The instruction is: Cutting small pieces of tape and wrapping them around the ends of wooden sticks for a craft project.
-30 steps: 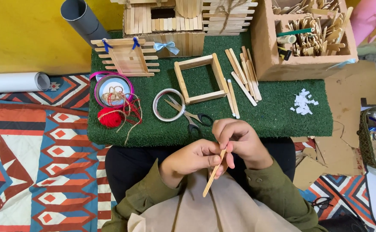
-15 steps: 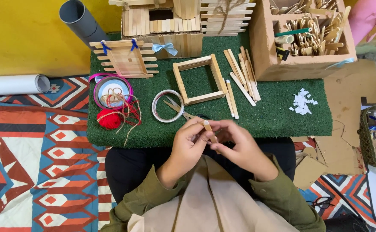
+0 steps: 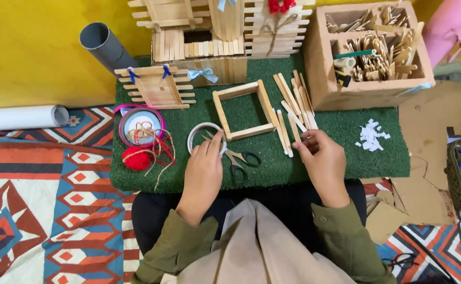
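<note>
Head view: left hand (image 3: 205, 169) rests, fingers together, on tape ring (image 3: 205, 138) at frame centre; right hand (image 3: 322, 160) fingers pinch a loose stick (image 3: 296, 126) beside the square frame (image 3: 243, 110).

Flat wooden sticks (image 3: 293, 108) (pale, fanned) on green mat (image 3: 346, 158)

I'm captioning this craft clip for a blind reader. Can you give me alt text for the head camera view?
Seen from above, a person's left hand rests on a roll of tape beside scissors, while the right hand touches loose wooden craft sticks on a green mat. A square stick frame lies between them, with red twine further left.
</note>
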